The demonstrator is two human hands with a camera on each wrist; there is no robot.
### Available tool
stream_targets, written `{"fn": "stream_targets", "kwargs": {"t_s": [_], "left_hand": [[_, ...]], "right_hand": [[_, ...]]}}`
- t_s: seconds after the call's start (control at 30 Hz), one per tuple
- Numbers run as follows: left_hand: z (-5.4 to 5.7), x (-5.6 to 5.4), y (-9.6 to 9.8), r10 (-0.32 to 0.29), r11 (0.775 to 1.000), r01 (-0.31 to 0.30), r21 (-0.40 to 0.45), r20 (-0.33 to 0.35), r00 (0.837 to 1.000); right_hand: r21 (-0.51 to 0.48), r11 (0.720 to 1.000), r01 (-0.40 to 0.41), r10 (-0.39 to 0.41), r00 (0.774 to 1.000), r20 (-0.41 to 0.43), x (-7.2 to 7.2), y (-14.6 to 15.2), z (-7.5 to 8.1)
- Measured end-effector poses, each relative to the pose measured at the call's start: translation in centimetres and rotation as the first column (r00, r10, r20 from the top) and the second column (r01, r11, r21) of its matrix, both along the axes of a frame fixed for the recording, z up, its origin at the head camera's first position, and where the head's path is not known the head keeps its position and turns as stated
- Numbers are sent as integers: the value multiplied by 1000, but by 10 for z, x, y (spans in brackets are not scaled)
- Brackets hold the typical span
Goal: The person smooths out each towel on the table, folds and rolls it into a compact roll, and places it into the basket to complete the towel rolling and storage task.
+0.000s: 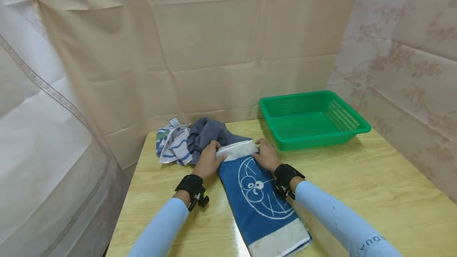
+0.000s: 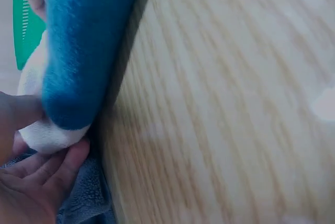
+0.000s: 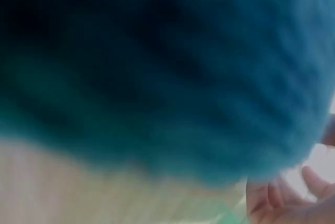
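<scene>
I judge the step in hand to be the folding of the blue towel point(image 1: 257, 201), with its far end taken up by both corners; the towel lies before me on the worktop point(image 1: 375, 193), its length running from 11 o'clock, where the far white band point(image 1: 237, 150) is, down to the near white band point(image 1: 280, 239) at 5 o'clock; my left fingers point(image 2: 60, 167) pinch that far band at its 9 o'clock corner, thumb on the upper face and the others tucked beneath; my right fingers point(image 1: 263, 145) look to be pinching the 3 o'clock corner, though in the right wrist view blurred blue pile fills most of the picture and I cannot tell how deep that hold goes; so the far edge sits directly between my two hands, while the outlined face and the near band lie clear of my fingers, towards 5 o'clock; the next move, as I read it, calls for keeping both corners level and drawing that edge towards 6 o'clock over the rest; the grey cloth point(image 1: 210, 134) at 11 o'clock is close by my left fingers and could get caught; the striped cloth point(image 1: 175, 142) lies at 10 o'clock, the green basket point(image 1: 321, 140) at 1 o'clock.
</scene>
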State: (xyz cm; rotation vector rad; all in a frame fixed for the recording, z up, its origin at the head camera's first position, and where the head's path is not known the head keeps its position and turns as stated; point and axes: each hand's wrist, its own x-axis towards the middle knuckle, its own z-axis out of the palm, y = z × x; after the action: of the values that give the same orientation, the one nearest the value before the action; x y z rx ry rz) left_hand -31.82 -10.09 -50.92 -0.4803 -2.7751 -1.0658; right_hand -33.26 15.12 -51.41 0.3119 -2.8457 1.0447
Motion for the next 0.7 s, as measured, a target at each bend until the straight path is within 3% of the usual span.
{"fn": "stream_targets", "kwargs": {"t_s": [0.07,0.2,0.27,0.33,0.4,0.43,0.53,0.7], "left_hand": [[2,0,1,11,1000,-12,9,38,999],[3,0,-2,35,999,-35,-4,55,998],[3,0,-1,41,999,-40,-25,49,998],[2,0,0,26,999,-24,-41,41,999],[3,0,1,-13,999,15,-43,33,999],[3,-1,0,-40,998,41,-45,21,999],[5,-2,-1,-98,995,98,-37,6,995],[3,-2,1,-65,995,70,-75,56,996]], "right_hand": [[11,1000,-18,18,1000,24,-4,1,-1],[-89,993,-79,89,988,123,-5,5,0],[-167,982,-91,131,959,250,-1,10,4],[-222,968,-113,190,910,369,2,13,9],[-240,962,-128,224,871,437,4,16,14],[-237,961,-140,235,863,446,4,15,16],[-234,962,-144,232,881,413,0,12,21],[-190,969,-155,215,910,356,-10,9,25]]}}
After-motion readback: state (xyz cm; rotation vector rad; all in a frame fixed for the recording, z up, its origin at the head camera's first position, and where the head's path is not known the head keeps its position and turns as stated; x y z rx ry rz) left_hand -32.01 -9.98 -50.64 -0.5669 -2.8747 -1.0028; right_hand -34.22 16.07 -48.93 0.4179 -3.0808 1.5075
